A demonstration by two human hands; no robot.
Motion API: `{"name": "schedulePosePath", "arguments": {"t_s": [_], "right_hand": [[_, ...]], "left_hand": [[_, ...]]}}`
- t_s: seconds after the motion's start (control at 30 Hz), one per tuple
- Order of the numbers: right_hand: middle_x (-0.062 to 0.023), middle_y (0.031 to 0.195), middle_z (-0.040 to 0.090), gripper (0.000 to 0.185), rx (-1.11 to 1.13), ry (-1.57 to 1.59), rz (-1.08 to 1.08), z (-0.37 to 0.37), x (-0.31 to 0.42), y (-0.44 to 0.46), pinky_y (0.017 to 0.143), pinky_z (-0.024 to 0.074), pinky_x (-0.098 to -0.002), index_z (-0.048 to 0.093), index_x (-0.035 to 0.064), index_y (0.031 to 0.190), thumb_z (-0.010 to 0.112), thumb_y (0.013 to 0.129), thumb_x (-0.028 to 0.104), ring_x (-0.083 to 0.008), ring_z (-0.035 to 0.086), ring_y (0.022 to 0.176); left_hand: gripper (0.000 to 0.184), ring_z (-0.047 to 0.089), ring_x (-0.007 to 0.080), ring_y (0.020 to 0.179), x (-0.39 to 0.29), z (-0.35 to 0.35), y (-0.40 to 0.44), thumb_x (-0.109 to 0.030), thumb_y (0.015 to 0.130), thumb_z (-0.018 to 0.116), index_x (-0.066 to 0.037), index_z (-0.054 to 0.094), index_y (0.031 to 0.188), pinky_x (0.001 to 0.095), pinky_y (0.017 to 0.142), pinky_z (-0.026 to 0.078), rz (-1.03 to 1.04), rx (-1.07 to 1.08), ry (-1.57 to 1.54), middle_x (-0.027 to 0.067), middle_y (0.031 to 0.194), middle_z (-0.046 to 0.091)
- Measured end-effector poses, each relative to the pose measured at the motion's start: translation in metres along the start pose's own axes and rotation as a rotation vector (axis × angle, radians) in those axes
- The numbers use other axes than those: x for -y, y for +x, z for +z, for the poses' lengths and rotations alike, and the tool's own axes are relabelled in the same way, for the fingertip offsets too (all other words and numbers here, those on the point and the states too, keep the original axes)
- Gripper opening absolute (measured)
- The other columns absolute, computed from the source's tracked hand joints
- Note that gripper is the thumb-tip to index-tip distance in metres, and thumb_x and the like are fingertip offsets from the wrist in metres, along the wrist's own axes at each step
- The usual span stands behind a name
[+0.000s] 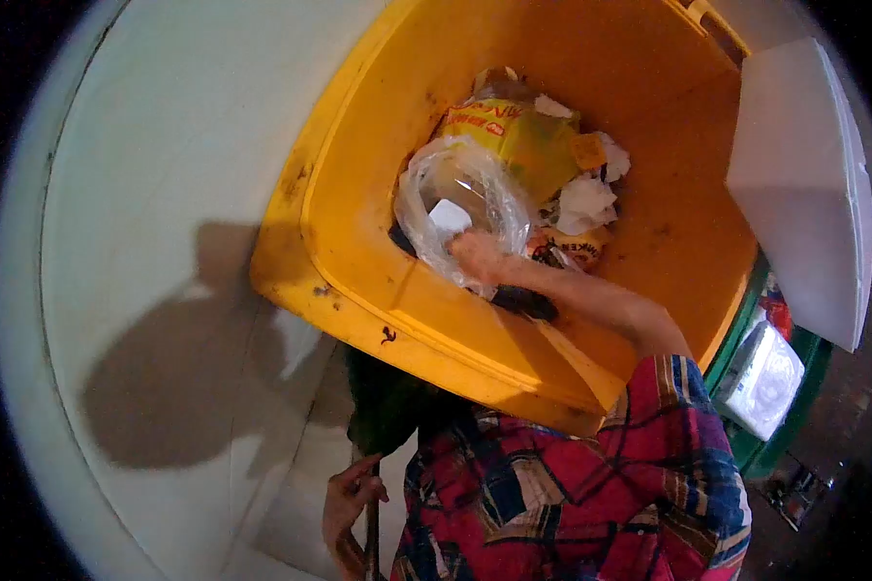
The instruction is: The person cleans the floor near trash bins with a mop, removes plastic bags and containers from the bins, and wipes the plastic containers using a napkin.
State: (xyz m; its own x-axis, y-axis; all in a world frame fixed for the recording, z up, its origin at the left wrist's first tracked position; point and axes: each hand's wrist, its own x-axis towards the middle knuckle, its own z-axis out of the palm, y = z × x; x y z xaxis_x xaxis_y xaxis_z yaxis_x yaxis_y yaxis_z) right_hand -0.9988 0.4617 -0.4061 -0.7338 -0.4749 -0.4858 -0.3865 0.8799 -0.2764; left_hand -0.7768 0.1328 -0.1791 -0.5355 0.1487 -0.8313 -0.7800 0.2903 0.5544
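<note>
My right arm reaches deep into a yellow bin [358, 184]. My right hand [479, 258] is closed at the near side of a clear plastic bag [420, 194], its fingers bent and partly hidden. Just beyond the fingertips, a small white piece [450, 217] shows in the bag's mouth. Below the bin's rim, my left hand [347, 502] is curled round the thin handle of what looks like a broom [372, 533]. A dark green bushy end [388, 399] sits at the top of that handle, partly covered by the bin and my shirt.
Inside the bin lie a yellow printed wrapper [523, 145], crumpled white paper [585, 205] and a black item [525, 302]. To the right are a white foam board [794, 184] and a green bin [810, 373] with a plastic-wrapped white package [761, 380]. A pale wall [165, 145] stands left.
</note>
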Motion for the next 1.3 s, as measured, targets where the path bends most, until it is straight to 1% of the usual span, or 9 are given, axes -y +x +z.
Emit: {"name": "schedulePosePath", "arguments": {"t_s": [0.1,0.3,0.37,0.47,0.6,0.8,1.07,1.23,1.3], "right_hand": [[-0.0089,0.102,0.059,0.018,-0.571,-0.318,-0.151,-0.009,-0.022,0.042,0.085,0.0411,-0.0369,0.064,0.0066,0.09,0.054,0.078,0.013,-0.0255,0.051,0.103],[-0.004,0.097,0.061,0.02,-0.337,-0.821,-0.079,-0.006,-0.041,0.114,0.082,0.0376,-0.038,0.068,0.0104,0.091,0.055,0.076,0.016,-0.0227,0.044,0.107],[-0.0044,0.09,0.059,0.013,-0.427,-0.863,-0.021,0.046,-0.063,0.163,0.081,0.0383,-0.0377,0.065,0.0082,0.08,0.054,0.075,0.013,-0.0234,0.046,0.097],[-0.0046,0.09,0.062,0.015,-0.466,-0.759,-0.092,0.024,-0.05,0.125,0.083,0.0365,-0.0377,0.068,0.0106,0.081,0.055,0.075,0.016,-0.0243,0.047,0.099],[-0.0067,0.089,0.065,0.016,-0.201,-0.577,-0.18,-0.063,-0.016,0.026,0.083,0.0389,-0.0376,0.07,0.0106,0.08,0.056,0.076,0.017,-0.0245,0.052,0.096],[-0.0116,0.084,0.065,0.017,-0.189,-0.479,-0.159,-0.012,-0.042,-0.034,0.064,0.0487,-0.0382,0.067,0.0032,0.084,0.059,0.073,0.013,-0.0238,0.06,0.08],[-0.0122,0.09,0.064,0.049,0.314,-0.388,0.082,-0.011,-0.064,-0.078,0.066,0.0493,-0.0383,0.046,0.0027,0.119,0.06,0.075,0.02,-0.0266,0.062,0.079],[-0.0149,0.083,0.064,0.026,-0.462,0.567,-0.014,0.034,-0.14,-0.107,0.069,0.0487,-0.0421,0.064,0.0034,0.09,0.063,0.068,0.018,-0.0321,0.061,0.078],[-0.0165,0.081,0.062,0.032,-0.495,0.381,-0.011,-0.052,-0.102,-0.147,0.07,0.0477,-0.0416,0.062,0.0028,0.091,0.066,0.066,0.023,-0.0321,0.06,0.079]], "left_hand": [[0.04,0.058,0.0127,0.062,0.003,0.004,0.004,-0.013,0.082,0.059,0.003,0.054,0.118,0.0273,0.068,0.046,-0.008,-0.004,-0.003,0.0064,0.064,0.061],[0.041,0.058,0.013,0.063,0.002,0.014,0.007,-0.014,0.082,0.058,0.005,0.054,0.117,0.0268,0.071,0.046,-0.023,-0.021,-0.013,0.0066,0.066,0.061],[0.04,0.058,0.0131,0.064,0.001,0.014,0.006,-0.013,0.082,0.058,0.004,0.054,0.117,0.0271,0.071,0.046,-0.019,-0.021,0.01,0.0067,0.066,0.061],[0.038,0.058,0.0131,0.065,0.001,0.017,0.002,-0.013,0.082,0.058,0.003,0.054,0.117,0.0279,0.072,0.046,-0.036,-0.036,0.009,0.0067,0.066,0.061],[0.038,0.058,0.013,0.065,0.01,0.011,0.003,-0.012,0.082,0.06,0.003,0.054,0.117,0.0277,0.071,0.046,0.047,-0.017,-0.082,0.0065,0.067,0.061],[0.039,0.058,0.0125,0.064,0.001,0.005,0.001,-0.012,0.084,0.059,0.002,0.052,0.12,0.0263,0.067,0.045,0.051,0.017,-0.022,0.0064,0.067,0.061],[0.038,0.055,0.0099,0.061,0.001,-0.002,-0.005,-0.012,0.083,0.057,-0.001,0.054,0.119,0.0227,0.055,0.04,0.111,0.033,-0.011,0.0046,0.066,0.061],[0.045,0.054,0.0099,0.06,-0.011,-0.019,-0.004,-0.02,0.079,0.061,-0.001,0.054,0.119,0.0221,0.056,0.038,0.173,0.059,0.046,0.0036,0.066,0.059],[0.046,0.055,0.0104,0.062,-0.015,-0.023,-0.002,-0.02,0.079,0.061,-0.001,0.053,0.12,0.0237,0.059,0.039,0.25,0.085,0.041,0.0036,0.065,0.059]]}}
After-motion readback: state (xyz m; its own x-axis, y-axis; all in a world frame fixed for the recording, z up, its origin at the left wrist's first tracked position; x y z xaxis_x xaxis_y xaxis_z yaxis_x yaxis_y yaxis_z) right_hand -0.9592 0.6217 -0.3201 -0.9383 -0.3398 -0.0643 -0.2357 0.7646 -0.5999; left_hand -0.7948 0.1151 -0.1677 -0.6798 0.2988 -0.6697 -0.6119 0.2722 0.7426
